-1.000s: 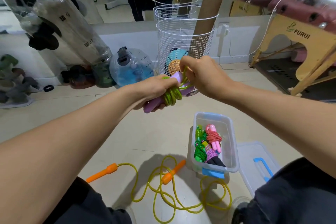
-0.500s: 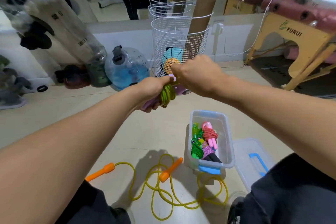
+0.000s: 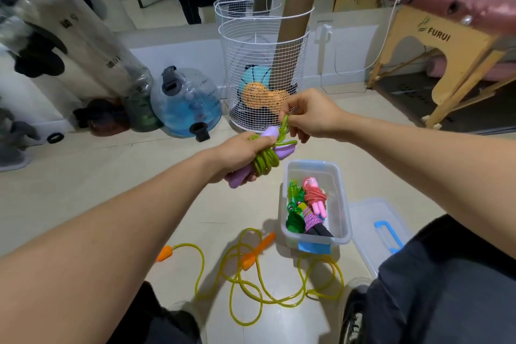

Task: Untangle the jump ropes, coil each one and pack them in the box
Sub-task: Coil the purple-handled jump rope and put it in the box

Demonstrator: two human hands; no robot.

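The left hand (image 3: pixel 242 154) grips the purple handles (image 3: pixel 275 145), slanting up to the right; the right hand (image 3: pixel 308 116) pinches the green rope (image 3: pixel 266 162); the box (image 3: pixel 343 204) sits on the floor (image 3: pixel 111 190).

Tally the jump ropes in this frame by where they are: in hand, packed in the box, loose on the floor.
In hand: 1, the green rope with purple handles, gripped by the left hand, its end pinched by the right hand
In the box: 3 bundles visible (green, pink, purple)
Loose on the floor: 1, the yellow rope
Total: 5
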